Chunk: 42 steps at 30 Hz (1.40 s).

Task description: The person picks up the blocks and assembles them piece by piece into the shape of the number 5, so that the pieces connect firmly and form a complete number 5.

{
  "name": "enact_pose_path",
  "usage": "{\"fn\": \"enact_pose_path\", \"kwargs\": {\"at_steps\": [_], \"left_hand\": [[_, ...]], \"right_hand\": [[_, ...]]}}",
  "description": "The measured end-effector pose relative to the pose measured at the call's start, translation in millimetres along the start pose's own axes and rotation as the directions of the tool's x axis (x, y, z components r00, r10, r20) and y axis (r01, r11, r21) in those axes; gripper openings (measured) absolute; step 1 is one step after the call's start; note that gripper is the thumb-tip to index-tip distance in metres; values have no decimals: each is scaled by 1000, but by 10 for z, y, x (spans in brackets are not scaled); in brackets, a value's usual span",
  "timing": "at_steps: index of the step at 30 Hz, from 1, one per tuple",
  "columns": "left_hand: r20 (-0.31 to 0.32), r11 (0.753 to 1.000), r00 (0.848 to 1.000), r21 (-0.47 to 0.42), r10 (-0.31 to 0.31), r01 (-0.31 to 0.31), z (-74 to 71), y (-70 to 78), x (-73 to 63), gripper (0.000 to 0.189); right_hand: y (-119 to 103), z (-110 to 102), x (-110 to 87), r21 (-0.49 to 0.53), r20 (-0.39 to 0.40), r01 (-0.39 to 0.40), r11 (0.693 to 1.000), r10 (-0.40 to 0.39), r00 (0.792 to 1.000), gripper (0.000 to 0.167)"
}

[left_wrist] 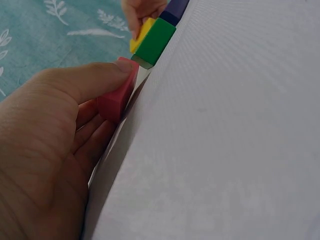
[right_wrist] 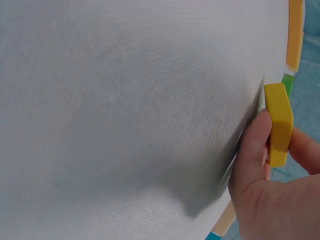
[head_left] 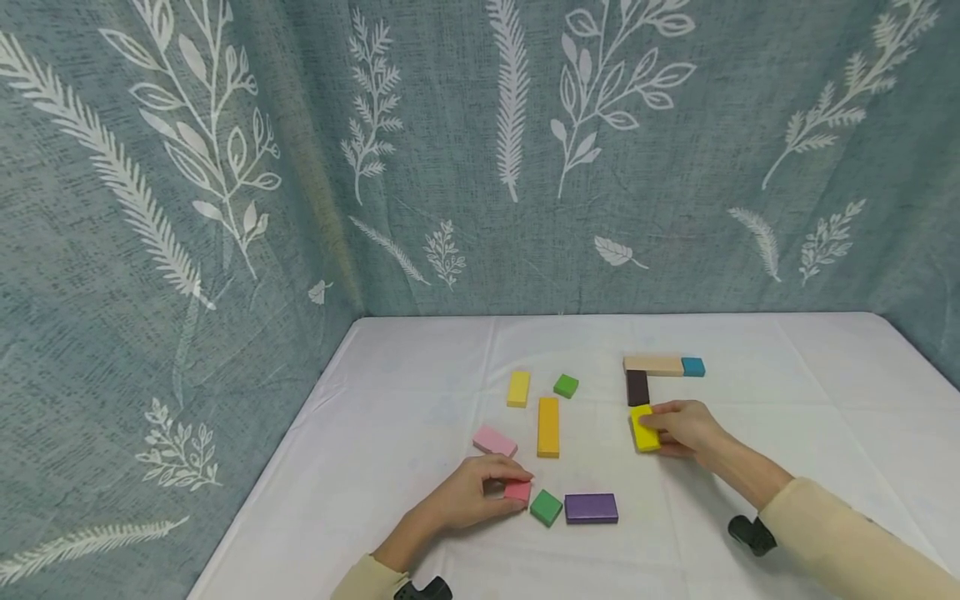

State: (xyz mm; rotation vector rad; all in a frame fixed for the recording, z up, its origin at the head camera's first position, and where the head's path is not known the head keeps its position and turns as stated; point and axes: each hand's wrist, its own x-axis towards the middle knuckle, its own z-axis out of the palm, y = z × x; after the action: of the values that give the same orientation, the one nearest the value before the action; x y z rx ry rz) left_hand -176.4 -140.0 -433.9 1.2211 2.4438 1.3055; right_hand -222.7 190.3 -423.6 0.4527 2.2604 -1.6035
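Observation:
My right hand (head_left: 686, 429) pinches a bright yellow block (head_left: 643, 428) between thumb and fingers, just below the dark brown block (head_left: 637, 388). In the right wrist view the yellow block (right_wrist: 279, 122) appears tilted in the grip. At the front left, my left hand (head_left: 476, 492) grips a red-pink block (head_left: 517, 491) by its sides; the left wrist view shows the thumb across this red block (left_wrist: 117, 95). A green block (head_left: 546, 507) sits just right of it, followed by a purple block (head_left: 591, 508). The pale pink block (head_left: 495, 441) lies behind the left hand.
A beige block (head_left: 652, 366) and a blue block (head_left: 693, 367) lie end to end above the dark brown one. Mid-table are an orange block (head_left: 548, 427), a light yellow block (head_left: 518, 389) and a small green block (head_left: 566, 386). A patterned curtain (head_left: 465, 167) hangs behind the white-covered table (head_left: 810, 392).

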Motion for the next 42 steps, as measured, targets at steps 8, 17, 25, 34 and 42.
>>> {"fn": "enact_pose_path", "kwargs": {"at_steps": [8, 17, 25, 34, 42], "left_hand": [[2, 1000, 1000, -14, -25, 25, 3, -13, 0, 28], [-6, 1000, 1000, 1, -22, 22, 3, 19, 10, 28], [0, 999, 999, -8, -39, 39, 3, 18, 9, 28], [2, 1000, 1000, -5, -26, 26, 2, 28, 11, 28], [-1, 999, 999, 5, -43, 43, 112, -310, -13, 30]], "right_hand": [[-10, 20, 23, 10, -11, 14, 1000, -14, 1000, 45], [-27, 60, 60, -85, -76, 16, 996, -23, 997, 42], [-40, 20, 58, -105, -85, 50, 993, -59, 995, 44], [-28, -36, 95, -127, -97, 25, 992, -37, 995, 44], [-46, -12, 68, -126, -89, 24, 992, -36, 995, 39]]}}
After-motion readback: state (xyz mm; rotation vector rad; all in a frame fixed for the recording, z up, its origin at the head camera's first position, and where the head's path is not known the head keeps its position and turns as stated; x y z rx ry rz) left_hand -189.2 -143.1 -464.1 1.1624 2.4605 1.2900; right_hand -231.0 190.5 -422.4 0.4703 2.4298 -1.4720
